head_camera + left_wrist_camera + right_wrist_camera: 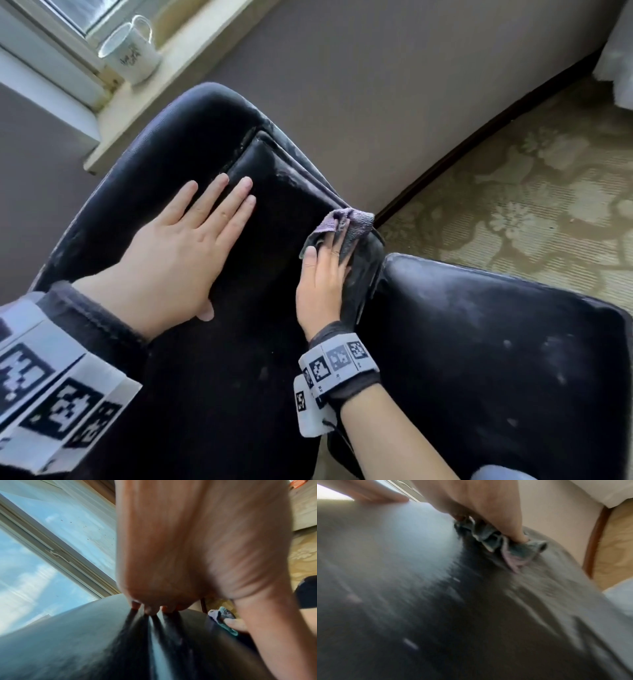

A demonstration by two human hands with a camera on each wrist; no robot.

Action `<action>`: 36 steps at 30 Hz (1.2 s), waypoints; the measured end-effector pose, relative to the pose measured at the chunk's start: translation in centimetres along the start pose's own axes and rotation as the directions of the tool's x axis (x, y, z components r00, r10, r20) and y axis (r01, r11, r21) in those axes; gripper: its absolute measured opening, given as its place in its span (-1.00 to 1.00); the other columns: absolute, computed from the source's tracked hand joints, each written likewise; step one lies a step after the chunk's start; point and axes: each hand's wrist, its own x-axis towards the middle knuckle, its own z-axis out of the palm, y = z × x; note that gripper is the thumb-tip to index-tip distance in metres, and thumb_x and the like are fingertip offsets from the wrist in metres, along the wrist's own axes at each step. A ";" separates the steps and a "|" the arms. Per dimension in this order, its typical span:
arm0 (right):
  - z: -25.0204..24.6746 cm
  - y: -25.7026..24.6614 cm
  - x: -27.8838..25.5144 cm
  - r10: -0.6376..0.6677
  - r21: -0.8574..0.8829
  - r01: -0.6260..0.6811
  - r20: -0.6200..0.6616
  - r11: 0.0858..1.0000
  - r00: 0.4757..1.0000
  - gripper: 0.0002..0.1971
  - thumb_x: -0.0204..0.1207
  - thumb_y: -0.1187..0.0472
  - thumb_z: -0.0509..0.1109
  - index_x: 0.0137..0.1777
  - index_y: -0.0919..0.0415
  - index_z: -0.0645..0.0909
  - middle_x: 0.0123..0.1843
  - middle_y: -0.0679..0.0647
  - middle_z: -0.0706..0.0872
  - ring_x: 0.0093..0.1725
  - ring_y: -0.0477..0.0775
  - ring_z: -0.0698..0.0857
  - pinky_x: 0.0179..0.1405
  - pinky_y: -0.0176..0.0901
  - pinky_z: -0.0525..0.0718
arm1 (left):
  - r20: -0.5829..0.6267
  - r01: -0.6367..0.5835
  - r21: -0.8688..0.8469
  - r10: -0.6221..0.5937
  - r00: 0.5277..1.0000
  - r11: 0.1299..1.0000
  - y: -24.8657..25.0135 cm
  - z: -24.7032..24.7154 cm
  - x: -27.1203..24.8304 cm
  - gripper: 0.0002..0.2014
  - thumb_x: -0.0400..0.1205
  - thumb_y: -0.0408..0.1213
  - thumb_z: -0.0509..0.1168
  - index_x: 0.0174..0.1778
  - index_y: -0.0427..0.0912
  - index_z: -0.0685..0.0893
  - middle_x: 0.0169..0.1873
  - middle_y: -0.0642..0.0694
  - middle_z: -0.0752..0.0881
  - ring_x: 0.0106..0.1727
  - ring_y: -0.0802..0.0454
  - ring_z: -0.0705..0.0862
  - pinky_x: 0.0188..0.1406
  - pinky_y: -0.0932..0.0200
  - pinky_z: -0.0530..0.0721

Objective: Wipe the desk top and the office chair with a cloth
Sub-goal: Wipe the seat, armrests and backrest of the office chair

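The black leather office chair (pixel 212 342) fills the middle of the head view, its surface dusty and scuffed. My left hand (pixel 219 250) lies flat on the chair's padded panel with straight fingers. In the left wrist view the left hand (pixel 188 547) presses its fingertips on the chair (pixel 68 642). My right hand (pixel 325 250) holds a bunched purple-grey cloth (pixel 352 222) against the panel's right edge. The right wrist view is blurred; there the right hand (pixel 496 513) pushes the cloth (pixel 513 547) onto the chair (pixel 436 615). The cloth (pixel 221 614) also shows at right in the left wrist view.
A white mug (pixel 132 51) stands on the window sill (pixel 164 89) behind the chair. Another dusty black padded part of the chair (pixel 496 342) lies at lower right. Patterned carpet (pixel 531 205) and a dark skirting board are at right. White fabric (pixel 616 51) hangs at upper right.
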 end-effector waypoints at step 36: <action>-1.4 1.0 2.3 -0.179 0.133 0.169 0.068 0.977 0.981 -0.47 0.69 0.02 -0.15 0.61 -0.13 -0.25 0.63 -0.22 -0.32 0.66 0.17 -0.27 0.60 0.18 -0.31 | 0.049 0.052 0.090 -0.056 0.997 0.995 1.6 -0.2 0.7 0.33 0.43 0.19 0.39 0.40 -0.29 -0.71 0.37 -0.43 -0.69 0.47 -0.41 -0.58 0.58 -0.20 -0.37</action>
